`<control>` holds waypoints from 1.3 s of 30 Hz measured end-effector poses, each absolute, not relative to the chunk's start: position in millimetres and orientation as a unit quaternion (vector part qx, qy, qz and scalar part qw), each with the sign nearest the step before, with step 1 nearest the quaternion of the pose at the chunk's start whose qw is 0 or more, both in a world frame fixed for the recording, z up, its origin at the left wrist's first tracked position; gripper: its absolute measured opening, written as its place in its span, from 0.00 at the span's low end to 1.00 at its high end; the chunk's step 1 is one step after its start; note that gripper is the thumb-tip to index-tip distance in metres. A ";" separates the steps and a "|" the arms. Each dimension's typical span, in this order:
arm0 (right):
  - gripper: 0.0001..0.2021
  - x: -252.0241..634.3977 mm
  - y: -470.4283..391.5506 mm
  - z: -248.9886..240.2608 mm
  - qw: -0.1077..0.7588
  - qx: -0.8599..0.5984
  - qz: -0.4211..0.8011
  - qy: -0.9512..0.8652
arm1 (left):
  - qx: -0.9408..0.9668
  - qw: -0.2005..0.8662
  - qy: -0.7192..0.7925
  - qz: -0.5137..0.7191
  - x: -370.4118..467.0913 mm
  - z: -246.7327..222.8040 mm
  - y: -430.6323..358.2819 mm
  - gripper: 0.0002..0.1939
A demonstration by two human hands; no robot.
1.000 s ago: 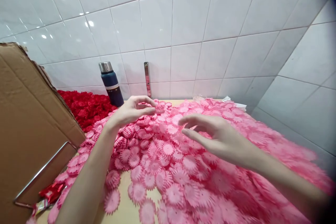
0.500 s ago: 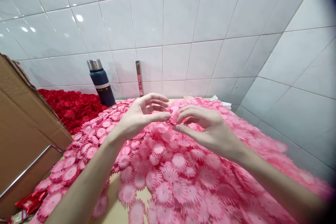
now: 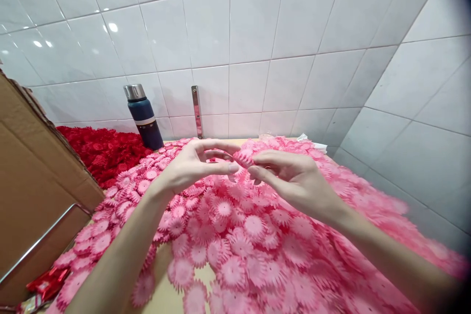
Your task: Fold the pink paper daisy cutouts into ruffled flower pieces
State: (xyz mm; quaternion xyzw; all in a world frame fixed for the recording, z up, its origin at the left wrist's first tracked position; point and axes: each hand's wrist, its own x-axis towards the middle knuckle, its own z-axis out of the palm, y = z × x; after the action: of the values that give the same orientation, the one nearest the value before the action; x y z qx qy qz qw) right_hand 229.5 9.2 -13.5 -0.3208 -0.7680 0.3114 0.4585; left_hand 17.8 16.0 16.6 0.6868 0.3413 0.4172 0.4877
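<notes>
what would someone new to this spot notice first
The eye would likely fall first on the spread of pink frilly discs heaped across the table, with the left hand and right hand meeting above it around one small pink piece. Next comes the deep red heap at the back left, with a dark blue bottle standing beside it, near the white tiled wall.
</notes>
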 end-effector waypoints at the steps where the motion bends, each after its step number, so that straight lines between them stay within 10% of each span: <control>1: 0.08 229.6 8.9 -12.6 0.455 -0.321 0.320 -0.766 | 0.696 0.471 0.348 0.415 18.2 17.0 15.2 0.15; 10: 0.10 222.0 3.6 -17.0 0.478 -0.338 0.335 -0.738 | 0.720 0.415 0.417 0.369 2.9 39.4 3.9 0.10; 19: 0.09 227.2 10.0 -15.6 0.448 -0.358 0.310 -0.758 | 0.616 -0.043 0.733 0.284 -91.2 46.0 20.3 0.19; 30: 0.08 229.7 0.1 -7.0 0.537 -0.285 0.257 -0.751 | 0.714 0.406 0.373 0.431 39.2 33.7 -6.6 0.08; 39: 0.05 237.6 -3.2 2.8 0.572 -0.295 0.170 -0.746 | 0.725 0.289 0.335 0.528 53.2 16.5 -9.3 0.02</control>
State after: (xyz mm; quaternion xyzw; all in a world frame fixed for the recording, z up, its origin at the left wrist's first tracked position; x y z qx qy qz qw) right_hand 237.6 -3.2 2.8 -0.2952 -0.7458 0.1702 0.5724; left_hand 53.2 -9.3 16.5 0.7251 0.3346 0.5281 0.2888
